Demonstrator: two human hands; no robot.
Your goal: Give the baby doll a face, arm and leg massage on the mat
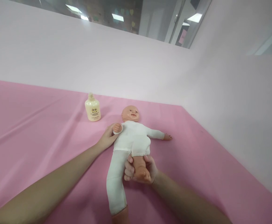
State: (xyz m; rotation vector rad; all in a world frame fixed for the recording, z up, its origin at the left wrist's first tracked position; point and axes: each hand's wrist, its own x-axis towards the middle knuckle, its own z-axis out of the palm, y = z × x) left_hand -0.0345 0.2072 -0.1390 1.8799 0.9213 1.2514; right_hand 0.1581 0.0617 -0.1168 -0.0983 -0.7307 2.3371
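Observation:
A baby doll (pixel 131 137) in a white cloth body lies on its back on a pink cover, its head toward the wall. My right hand (pixel 151 169) is wrapped around the lower part of one leg, just above the bare foot (pixel 142 174), and that leg is bent up toward the belly. The other leg (pixel 116 183) stretches toward me. At the doll's arm on the left side of the view, my left hand (pixel 108 137) is closed around it below the small fist (pixel 117 128); some of my fingers are hidden behind it.
A cream-coloured bottle (pixel 93 109) with a printed label stands upright to the left of the doll's head. The pink cover (pixel 44 124) meets a white wall (pixel 91 59) at the back and right. Above the wall is a window (pixel 126 15) with light reflections.

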